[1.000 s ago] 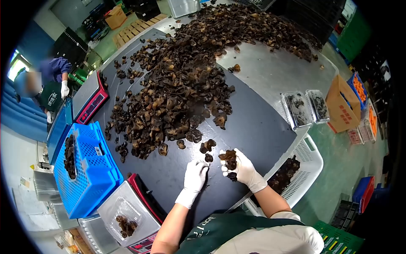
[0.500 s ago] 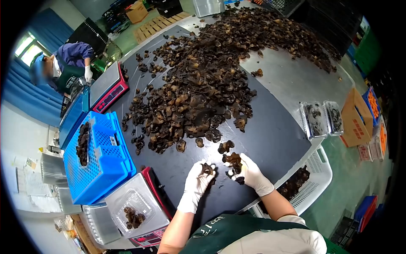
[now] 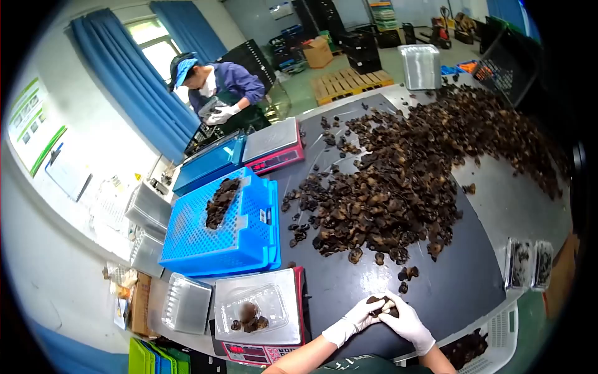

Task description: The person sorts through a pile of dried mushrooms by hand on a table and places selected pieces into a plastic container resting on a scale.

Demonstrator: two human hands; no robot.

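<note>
Low over the front of the dark tabletop, my left hand (image 3: 356, 316) and my right hand (image 3: 408, 321), both in white gloves, are brought together. Between them they grip dark wood ear mushrooms (image 3: 381, 306), partly covered by the fingers. A few loose mushrooms (image 3: 408, 273) lie just beyond my hands, in front of the large heap of wood ear mushrooms (image 3: 380, 206). To the left, a clear plastic tray (image 3: 274, 305) rests on a red-sided scale (image 3: 227, 288) with several mushrooms in it, one a blurred brown shape.
A blue crate (image 3: 187, 230) bears a strip of mushrooms. Behind it stands another scale (image 3: 274, 138). Clear trays (image 3: 187, 302) stand at left, filled clear boxes (image 3: 519, 265) at right. A white basket (image 3: 498, 343) is below the edge. A co-worker (image 3: 233, 87) stands across.
My hands, apart before with mushrooms in each, are now together around mushrooms. The view has swung left and up. The co-worker now holds a clear container up in gloved hands.
</note>
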